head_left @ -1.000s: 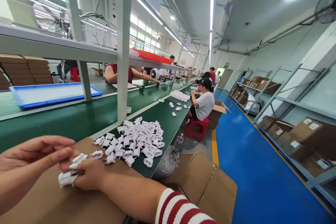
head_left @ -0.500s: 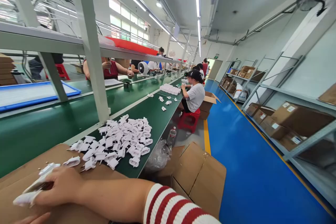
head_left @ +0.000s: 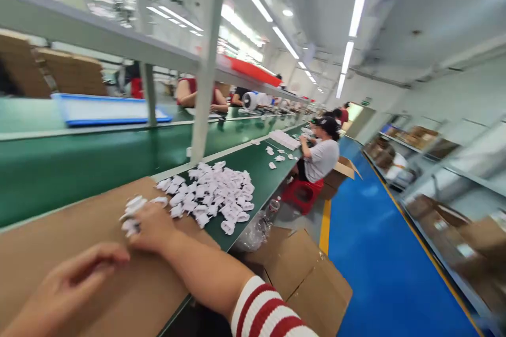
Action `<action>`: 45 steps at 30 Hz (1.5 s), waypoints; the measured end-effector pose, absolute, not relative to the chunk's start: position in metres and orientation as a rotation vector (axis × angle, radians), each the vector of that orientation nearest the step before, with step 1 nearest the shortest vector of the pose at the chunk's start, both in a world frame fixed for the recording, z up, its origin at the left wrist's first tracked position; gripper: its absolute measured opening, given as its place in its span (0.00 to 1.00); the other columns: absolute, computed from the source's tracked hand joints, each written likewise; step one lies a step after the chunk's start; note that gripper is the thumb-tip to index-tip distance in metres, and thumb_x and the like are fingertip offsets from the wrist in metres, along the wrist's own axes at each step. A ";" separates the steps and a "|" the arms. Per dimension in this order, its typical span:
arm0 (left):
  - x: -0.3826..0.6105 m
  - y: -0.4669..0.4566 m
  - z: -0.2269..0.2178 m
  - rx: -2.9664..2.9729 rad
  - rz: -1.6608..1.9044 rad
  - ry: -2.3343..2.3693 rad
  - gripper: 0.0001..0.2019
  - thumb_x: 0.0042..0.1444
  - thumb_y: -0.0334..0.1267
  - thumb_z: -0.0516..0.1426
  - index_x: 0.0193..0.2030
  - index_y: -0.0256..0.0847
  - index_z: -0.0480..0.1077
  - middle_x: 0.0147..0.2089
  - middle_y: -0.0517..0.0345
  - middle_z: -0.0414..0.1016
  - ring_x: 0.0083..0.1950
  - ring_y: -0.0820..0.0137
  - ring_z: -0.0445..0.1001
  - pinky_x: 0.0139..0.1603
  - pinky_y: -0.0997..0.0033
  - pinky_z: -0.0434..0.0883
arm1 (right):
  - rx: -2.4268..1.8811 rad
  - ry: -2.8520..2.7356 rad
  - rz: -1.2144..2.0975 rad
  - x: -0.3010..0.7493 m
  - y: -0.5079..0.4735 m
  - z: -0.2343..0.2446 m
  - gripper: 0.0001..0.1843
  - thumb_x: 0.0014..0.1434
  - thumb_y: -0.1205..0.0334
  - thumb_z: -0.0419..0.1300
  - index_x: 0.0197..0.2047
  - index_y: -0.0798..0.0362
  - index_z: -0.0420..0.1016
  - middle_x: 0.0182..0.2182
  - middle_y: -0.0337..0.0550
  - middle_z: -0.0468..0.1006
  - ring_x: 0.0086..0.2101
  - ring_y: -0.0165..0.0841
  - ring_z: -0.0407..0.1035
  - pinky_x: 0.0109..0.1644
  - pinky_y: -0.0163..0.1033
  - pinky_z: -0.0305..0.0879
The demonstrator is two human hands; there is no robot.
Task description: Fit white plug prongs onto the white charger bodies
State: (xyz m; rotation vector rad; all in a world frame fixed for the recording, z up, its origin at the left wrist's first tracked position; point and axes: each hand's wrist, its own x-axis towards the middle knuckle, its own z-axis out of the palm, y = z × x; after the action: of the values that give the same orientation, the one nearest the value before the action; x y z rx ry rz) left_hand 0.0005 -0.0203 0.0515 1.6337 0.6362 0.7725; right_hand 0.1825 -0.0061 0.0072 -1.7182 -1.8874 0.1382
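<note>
Your right hand point(head_left: 153, 227) rests on the cardboard sheet point(head_left: 71, 221) that covers the near end of the green counter point(head_left: 247, 160). Its fingers point(head_left: 144, 224) are curled in and pinching a small clutch of white plastic pieces point(head_left: 130, 213) at the sheet's far edge; the blur hides how many you hold. Your striped sleeve point(head_left: 269, 316) shows at the bottom of the view. Your left hand point(head_left: 67, 284) lies palm down on the same sheet, nearer to you and well left of the right hand. Its fingers are loosely stretched out side by side with nothing between them, their tips close to your right wrist. Just beyond the clutch, a broad heap of white pieces point(head_left: 213, 192) spreads partly over the sheet's corner and mostly over the bare counter. Past the counter's near edge, a crumpled clear bag point(head_left: 253, 231) and a plastic bottle point(head_left: 272, 208) sit beside an open cardboard box point(head_left: 304, 274) on the floor. Farther along the counter a co-worker point(head_left: 322, 155) sits on a red stool point(head_left: 302, 192), with more white pieces point(head_left: 282, 139) in front of them. A blue tray point(head_left: 110, 110) lies across the belt on your left, under the overhead shelf point(head_left: 98, 42).
</note>
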 end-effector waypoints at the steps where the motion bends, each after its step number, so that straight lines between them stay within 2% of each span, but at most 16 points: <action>1: -0.001 -0.026 0.062 1.409 0.789 0.652 0.05 0.44 0.44 0.69 0.29 0.52 0.79 0.31 0.62 0.77 0.37 0.63 0.74 0.35 0.74 0.80 | -1.704 -1.873 0.161 0.182 -0.009 0.006 0.14 0.56 0.64 0.67 0.47 0.50 0.77 0.46 0.44 0.81 0.50 0.40 0.74 0.56 0.42 0.68; 2: -0.003 -0.031 0.073 1.156 0.735 0.586 0.07 0.43 0.39 0.68 0.30 0.45 0.77 0.32 0.57 0.73 0.37 0.64 0.72 0.38 0.71 0.80 | -1.683 -1.854 0.183 0.182 -0.011 0.004 0.13 0.58 0.64 0.64 0.48 0.51 0.77 0.46 0.45 0.81 0.48 0.39 0.73 0.55 0.42 0.68; 3: -0.004 -0.035 0.085 0.929 0.693 0.529 0.09 0.41 0.33 0.68 0.30 0.41 0.74 0.32 0.55 0.69 0.35 0.66 0.70 0.36 0.70 0.79 | -1.682 -1.824 0.196 0.182 -0.012 0.002 0.12 0.59 0.65 0.62 0.48 0.52 0.77 0.44 0.46 0.80 0.47 0.39 0.73 0.54 0.41 0.67; 5: -0.009 -0.042 0.104 0.659 0.717 0.447 0.14 0.37 0.23 0.66 0.30 0.37 0.69 0.32 0.57 0.62 0.32 0.70 0.66 0.32 0.72 0.75 | -1.703 -1.764 0.224 0.181 -0.014 -0.002 0.12 0.57 0.67 0.61 0.46 0.53 0.78 0.42 0.46 0.79 0.45 0.39 0.71 0.52 0.41 0.66; 7: -0.014 -0.049 0.116 0.561 0.737 0.379 0.16 0.36 0.21 0.66 0.32 0.37 0.68 0.32 0.58 0.60 0.32 0.72 0.64 0.31 0.74 0.73 | -1.693 -1.734 0.254 0.180 -0.014 -0.006 0.13 0.54 0.69 0.60 0.44 0.53 0.77 0.40 0.45 0.77 0.43 0.38 0.70 0.51 0.41 0.65; 14: -0.028 -0.068 0.125 0.653 0.670 0.159 0.14 0.42 0.25 0.69 0.33 0.37 0.69 0.32 0.58 0.62 0.30 0.74 0.63 0.31 0.75 0.69 | -1.629 -1.684 0.294 0.179 -0.015 -0.016 0.12 0.50 0.70 0.58 0.39 0.53 0.76 0.36 0.42 0.75 0.38 0.36 0.67 0.46 0.39 0.64; 20: -0.031 -0.066 0.124 0.745 0.649 0.087 0.14 0.47 0.26 0.69 0.35 0.38 0.69 0.34 0.58 0.64 0.32 0.75 0.66 0.33 0.77 0.69 | -1.632 -1.676 0.296 0.179 -0.016 -0.017 0.02 0.54 0.66 0.59 0.34 0.52 0.72 0.33 0.41 0.74 0.37 0.34 0.65 0.43 0.37 0.62; 25: -0.033 -0.067 0.124 0.806 0.645 0.067 0.14 0.47 0.27 0.70 0.33 0.37 0.69 0.33 0.58 0.64 0.31 0.76 0.65 0.30 0.80 0.66 | -1.617 -1.670 0.299 0.179 -0.018 -0.016 0.02 0.56 0.63 0.60 0.33 0.52 0.72 0.33 0.40 0.74 0.37 0.34 0.66 0.42 0.37 0.62; 30: -0.032 -0.069 0.129 0.827 0.680 0.086 0.15 0.46 0.26 0.70 0.32 0.37 0.68 0.32 0.58 0.64 0.29 0.75 0.64 0.27 0.79 0.64 | -1.623 -1.683 0.300 0.179 -0.020 -0.015 0.00 0.55 0.66 0.59 0.32 0.52 0.71 0.33 0.40 0.73 0.36 0.34 0.65 0.41 0.36 0.62; 37: -0.032 -0.069 0.131 0.861 0.702 0.079 0.15 0.45 0.26 0.71 0.31 0.38 0.67 0.31 0.59 0.64 0.28 0.76 0.64 0.28 0.80 0.65 | -1.639 -1.696 0.299 0.179 -0.020 -0.012 0.06 0.53 0.69 0.61 0.37 0.53 0.75 0.35 0.42 0.73 0.36 0.34 0.65 0.40 0.36 0.61; 45: -0.033 -0.068 0.129 0.914 0.720 0.119 0.15 0.46 0.28 0.71 0.31 0.38 0.68 0.31 0.59 0.64 0.27 0.78 0.62 0.28 0.80 0.65 | -1.639 -1.735 0.303 0.178 -0.021 -0.010 0.08 0.56 0.69 0.60 0.40 0.55 0.77 0.36 0.43 0.75 0.37 0.34 0.66 0.42 0.36 0.62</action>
State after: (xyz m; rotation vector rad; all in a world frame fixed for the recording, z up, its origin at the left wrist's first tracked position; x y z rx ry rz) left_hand -0.0325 -0.0680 0.1288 0.9139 0.1189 0.7200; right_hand 0.1781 -0.0209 -0.0097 -1.6386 -1.7349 0.3028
